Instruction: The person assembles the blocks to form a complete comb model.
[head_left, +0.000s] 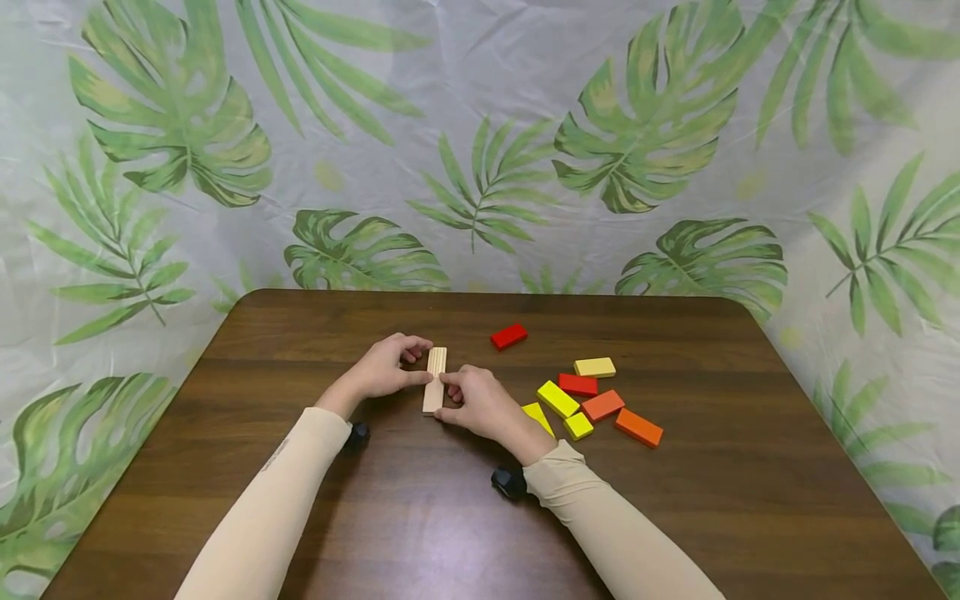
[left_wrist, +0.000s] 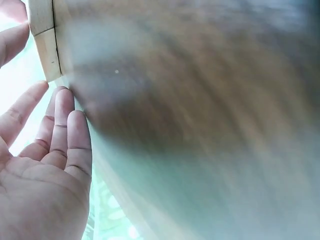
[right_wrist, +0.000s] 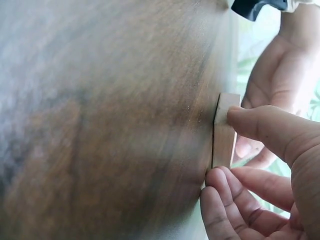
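Note:
Two plain wooden blocks lie flat on the table, end to end in one line, in the head view. My left hand point(head_left: 385, 367) is at the far block point(head_left: 437, 360), index fingertip at its far end and thumb near the joint, pinching it lengthwise. The left wrist view shows that hand's other fingers point(left_wrist: 77, 135) extended beside the far block point(left_wrist: 48, 55). On the near block point(head_left: 433, 400), my right hand point(head_left: 483, 402) has its thumb at the near end and index finger by the joint, also pinching. In the right wrist view, its thumb point(right_wrist: 260, 122) partly covers the wood.
Right of the hands lie several coloured blocks: yellow point(head_left: 558, 399), red point(head_left: 578, 384), orange point(head_left: 639, 427) and pale yellow point(head_left: 595, 367). Another yellow block point(head_left: 538, 418) is partly behind the right wrist. A red block point(head_left: 509, 337) lies farther back on the brown table point(head_left: 337, 321).

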